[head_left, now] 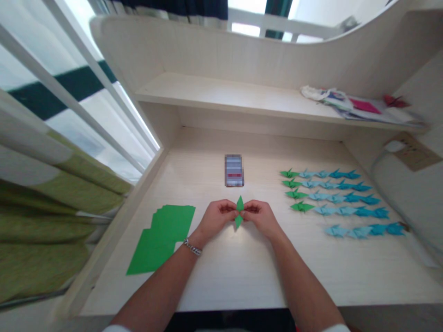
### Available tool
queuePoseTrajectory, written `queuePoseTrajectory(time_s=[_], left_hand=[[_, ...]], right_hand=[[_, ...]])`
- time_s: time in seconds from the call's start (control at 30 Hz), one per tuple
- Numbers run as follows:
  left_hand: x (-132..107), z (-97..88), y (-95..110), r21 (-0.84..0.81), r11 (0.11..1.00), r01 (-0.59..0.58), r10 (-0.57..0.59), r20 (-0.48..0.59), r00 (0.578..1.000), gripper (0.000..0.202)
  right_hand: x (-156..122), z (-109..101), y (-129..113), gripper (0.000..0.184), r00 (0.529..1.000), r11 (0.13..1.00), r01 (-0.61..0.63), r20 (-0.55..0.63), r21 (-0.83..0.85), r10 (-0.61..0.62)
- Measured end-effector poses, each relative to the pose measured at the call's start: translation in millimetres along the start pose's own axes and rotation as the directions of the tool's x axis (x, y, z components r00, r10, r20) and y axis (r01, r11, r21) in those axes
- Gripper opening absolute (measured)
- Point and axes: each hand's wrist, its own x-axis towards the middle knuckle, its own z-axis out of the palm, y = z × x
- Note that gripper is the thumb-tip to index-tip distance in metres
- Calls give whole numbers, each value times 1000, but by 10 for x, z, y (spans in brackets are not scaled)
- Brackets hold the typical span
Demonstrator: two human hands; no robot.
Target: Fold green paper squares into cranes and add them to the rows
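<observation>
A small piece of folded green paper [240,204], pointed at its top and bottom ends, is pinched between both hands above the desk. My left hand [218,216] grips its left side between thumb and fingers. From the right, my right hand [259,216] pinches the same paper, and the fingertips of both hands nearly meet over its middle. A fan of flat green paper sheets [162,240] lies left of my left forearm. To the right, folded paper cranes [332,210] stand in several rows, coloured green, pale blue and deeper blue.
A phone [234,170] with a blurred screen lies beyond my hands. Papers and a pink item rest on the shelf [221,94] above the desk [224,276]. A white plug with a cable [393,146] is at the right wall. Green curtains [44,221] hang at left.
</observation>
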Motion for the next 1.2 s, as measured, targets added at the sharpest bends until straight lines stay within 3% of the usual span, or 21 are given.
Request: queuePoseTrajectory(time_s=[0.23, 0.43, 0.6, 0.73, 1.2], left_hand=[[-27, 6, 72, -60, 998, 9, -9, -3, 1000, 12], [-24, -7, 37, 42, 997, -61, 62, -25, 998, 10], [-8, -27, 15, 119, 990, -72, 76, -28, 997, 12], [-4, -28, 28, 52, 998, -38, 40, -25, 999, 14], [-7, -1, 39, 105, 995, 4, 2, -63, 998, 12]], right_hand=[[-17, -22, 10, 21, 1000, 995, -26, 3, 93, 25], [-19, -34, 8, 22, 998, 990, -69, 17, 126, 68], [-6, -16, 15, 19, 999, 1000, -23, -26, 11, 24], [5, -17, 32, 16, 999, 999, -5, -52, -54, 3], [14, -15, 60, 14, 999, 995, -10, -51, -96, 5]])
